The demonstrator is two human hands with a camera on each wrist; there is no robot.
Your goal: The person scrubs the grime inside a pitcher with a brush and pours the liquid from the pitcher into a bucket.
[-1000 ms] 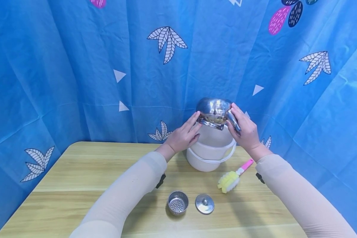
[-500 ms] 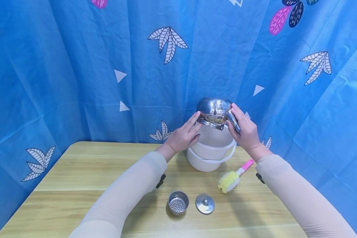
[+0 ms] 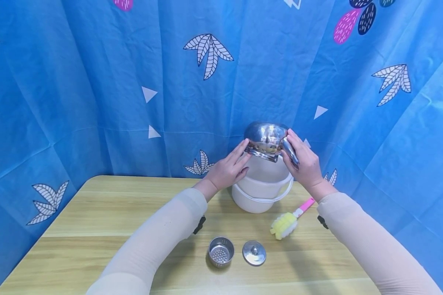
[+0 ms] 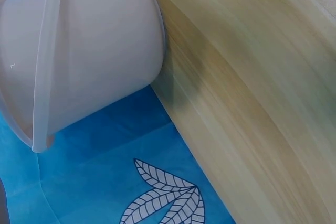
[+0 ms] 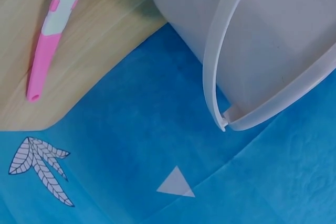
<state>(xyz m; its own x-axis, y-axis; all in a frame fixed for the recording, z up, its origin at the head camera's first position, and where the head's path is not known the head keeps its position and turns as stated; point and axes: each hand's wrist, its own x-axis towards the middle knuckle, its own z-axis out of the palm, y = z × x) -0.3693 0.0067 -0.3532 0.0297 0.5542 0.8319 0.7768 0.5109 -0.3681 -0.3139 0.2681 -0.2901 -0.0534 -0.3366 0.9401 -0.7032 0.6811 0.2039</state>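
Note:
A shiny stainless steel teapot (image 3: 266, 135) is held upside down, mouth down, over the white bucket (image 3: 252, 205). My right hand (image 3: 305, 164) grips it by the handle at its right side. At the teapot's left, my left hand (image 3: 224, 169) touches the rim with nearly straight fingers, its thumb hanging apart below. The bucket's side and bail handle fill much of both wrist views, where neither the teapot nor the hands' grip shows. On the table nearer to me stand a perforated metal strainer basket (image 3: 220, 255) and a round metal lid (image 3: 254, 255).
A sponge brush (image 3: 285, 225) with a yellow and white head and pink handle (image 5: 44, 61) lies to the right of the bucket. The wooden table (image 3: 125, 209) ends at a blue patterned curtain (image 3: 125, 102) behind and at the sides.

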